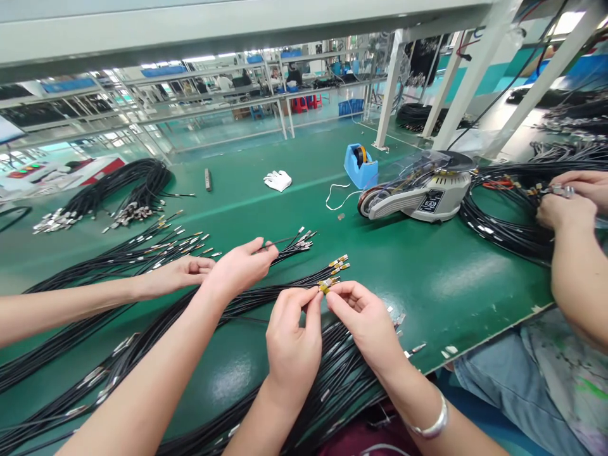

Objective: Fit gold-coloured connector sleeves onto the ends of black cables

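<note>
My left hand [294,332] is closed in a pinch at the end of a thin black cable. A small piece of yellow tape [325,287] sits at that cable's metal connector, between my two hands. Thumb and fingertips of my right hand [367,322] are pinched on the tape from the other side; a silver bangle is on that wrist. Just behind my fingertips lie several black cables [273,290], their ends wrapped in yellow tape [339,261]. Under my hands more black cables [332,361] with silver connectors run toward the table's front edge.
From the left reach a co-worker's two hands [244,261] holding cables with bare ends. Another person's hands [567,202] handle cables at the right. A tape dispenser machine [427,193], blue tape holder [361,166], white glove [278,180] and coiled cables [118,183] occupy the green table [228,373].
</note>
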The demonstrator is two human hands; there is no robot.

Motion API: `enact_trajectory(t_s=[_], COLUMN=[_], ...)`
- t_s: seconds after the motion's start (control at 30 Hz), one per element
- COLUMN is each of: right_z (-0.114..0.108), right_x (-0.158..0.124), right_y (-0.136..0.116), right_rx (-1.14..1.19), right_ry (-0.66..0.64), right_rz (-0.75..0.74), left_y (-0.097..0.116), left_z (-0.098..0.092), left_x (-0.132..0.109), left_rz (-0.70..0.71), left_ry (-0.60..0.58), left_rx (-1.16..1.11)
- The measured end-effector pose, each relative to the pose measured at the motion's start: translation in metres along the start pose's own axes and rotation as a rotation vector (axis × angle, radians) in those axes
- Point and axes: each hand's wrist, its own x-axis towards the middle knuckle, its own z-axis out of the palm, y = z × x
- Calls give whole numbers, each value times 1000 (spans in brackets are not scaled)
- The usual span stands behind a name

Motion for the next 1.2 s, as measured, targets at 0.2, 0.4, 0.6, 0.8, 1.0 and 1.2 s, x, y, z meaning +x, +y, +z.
enact_trajectory(t_s=[0.2, 0.4, 0.6, 0.8, 1.0, 1.2], right_z=[4, 3, 3, 1, -1, -3], right_x=[-1, -2, 0, 1, 2, 4], right_y=[-3, -4, -5, -7, -9, -10], right_rx=[15, -22, -72, -139, -163, -151], right_ry=[9, 15, 3, -15, -28, -69], right_rz=[0, -36, -58, -74, -80, -92], left_y=[3, 3, 9, 9, 8, 2], left_z=[-1, -2, -3, -7, -12, -13], left_x=[1, 1, 5, 12, 16, 14], left_rz=[-11, -189, -430, -627, -713, -735], left_ry=[-3, -61, -111, -169, -234, -259], left_rx=[12, -79, -246, -457, -557, -702])
